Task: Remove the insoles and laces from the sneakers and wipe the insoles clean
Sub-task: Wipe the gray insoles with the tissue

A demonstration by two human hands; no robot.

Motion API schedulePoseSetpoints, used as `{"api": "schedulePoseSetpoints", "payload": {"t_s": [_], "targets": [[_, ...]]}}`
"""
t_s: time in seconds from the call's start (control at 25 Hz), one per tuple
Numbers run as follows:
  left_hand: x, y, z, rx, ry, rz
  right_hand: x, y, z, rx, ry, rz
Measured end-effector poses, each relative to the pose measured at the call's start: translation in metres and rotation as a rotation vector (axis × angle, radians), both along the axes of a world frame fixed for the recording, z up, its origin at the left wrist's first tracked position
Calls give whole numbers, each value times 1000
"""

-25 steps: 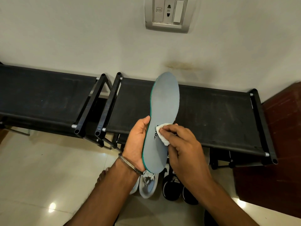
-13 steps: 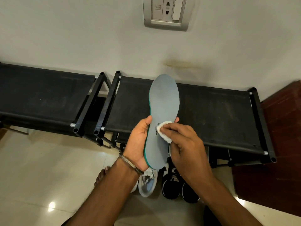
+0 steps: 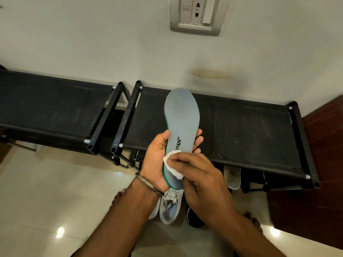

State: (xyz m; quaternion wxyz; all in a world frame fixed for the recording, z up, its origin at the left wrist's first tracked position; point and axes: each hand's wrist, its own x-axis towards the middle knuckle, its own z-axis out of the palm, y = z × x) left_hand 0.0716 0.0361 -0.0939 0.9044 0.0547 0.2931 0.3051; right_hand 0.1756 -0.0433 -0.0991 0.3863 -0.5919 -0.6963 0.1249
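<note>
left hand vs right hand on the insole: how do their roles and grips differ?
The left hand cradles the insole from behind, thumb on one edge, fingertips showing past the other; the right hand holds no insole, only a white pad. The left hand grips mid-length; the right hand presses the pad near the heel end. Both touch the same upright insole.

Head view — downward, close over hands.

Bare forearms, bare feet; a thin metal bangle circles the left wrist.
</note>
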Motion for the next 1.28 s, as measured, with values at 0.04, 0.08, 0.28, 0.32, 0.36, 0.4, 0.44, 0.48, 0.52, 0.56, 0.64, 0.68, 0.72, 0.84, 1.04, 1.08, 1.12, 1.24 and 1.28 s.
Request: {"api": "schedulePoseSetpoints", "payload": {"t_s": [0.04,0.08,0.28,0.32,0.36,0.4,0.44,0.48,0.52,0.56,0.64,0.68,0.72,0.84,1.04,1.08,1.12,1.24,1.28], "targets": [[-1,1,0,8,15,-1,6,2,-3,-25,-9,-5],[-1,1,-1,20,37,-10,14,6,-4,-51,-16,-54],[2,-1,-1,-2,14,17,1,-1,0,-84,105,28],[2,0,-2,1,26,20,3,0,0,-84,115,64],[2,0,-2,11,43,15,9,3,-3,-87,86,50],[2,0,-2,29,73,4,16,8,-5,-85,37,1],[4,0,-1,47,98,-10,20,12,-7,-90,8,-53],[5,-1,-1,45,103,-18,21,11,-8,-102,20,-76],[5,-2,0,25,82,-14,17,8,-7,-112,70,-51],[5,-2,0,13,64,-3,11,4,-2,-121,127,-1],[3,0,0,15,51,21,8,1,2,-116,152,92],[2,0,0,19,58,27,13,3,-1,-111,113,77],[3,0,-1,29,78,26,17,7,-3,-97,66,23],[5,-1,-1,11,83,20,14,6,-5,-111,75,-49],[2,1,-4,10,95,33,15,6,-6,-86,74,-11],[2,1,-4,18,117,28,18,9,-7,-92,59,-67],[3,1,-3,17,117,28,16,8,-7,-96,68,-65],[1,1,-3,-2,62,52,5,-2,1,-83,123,81],[0,2,-4,9,71,53,8,-2,0,-81,99,92]]}}
